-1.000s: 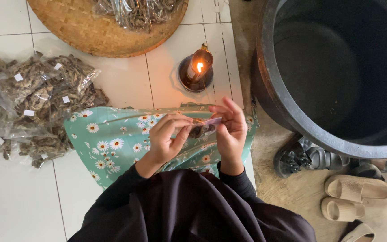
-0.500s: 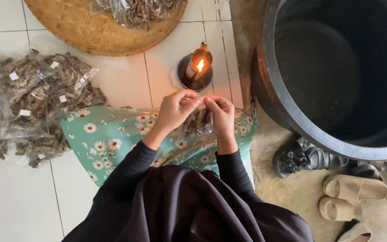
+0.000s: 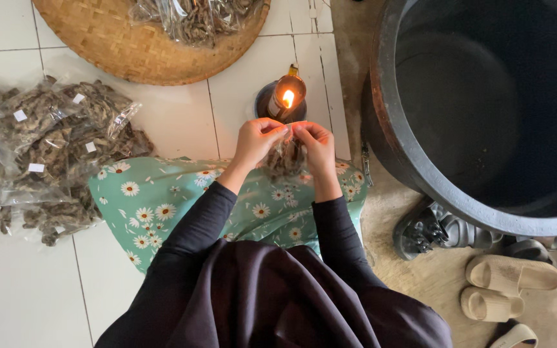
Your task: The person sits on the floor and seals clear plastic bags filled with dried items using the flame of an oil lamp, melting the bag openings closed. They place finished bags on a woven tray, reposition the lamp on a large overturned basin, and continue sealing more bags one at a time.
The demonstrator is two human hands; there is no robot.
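Near the candle [image 3: 286, 98] | left hand [image 3: 257, 138] and right hand [image 3: 316, 140] — fingertips pinched on small plastic bag [image 3: 286, 156] top | packed bags [image 3: 46, 148] left.

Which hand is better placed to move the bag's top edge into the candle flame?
Probably the right hand: it pinches the small clear bag almost directly below the flame of the candle, while the left hand grips from farther to the side. The margin is small.

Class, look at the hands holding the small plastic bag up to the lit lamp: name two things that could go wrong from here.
1. The left hand and right hand pinch the small plastic bag right beside the flame; fingertips could get burnt.
2. The flowered cloth lies just below the lamp; if it tips, the cloth might catch.
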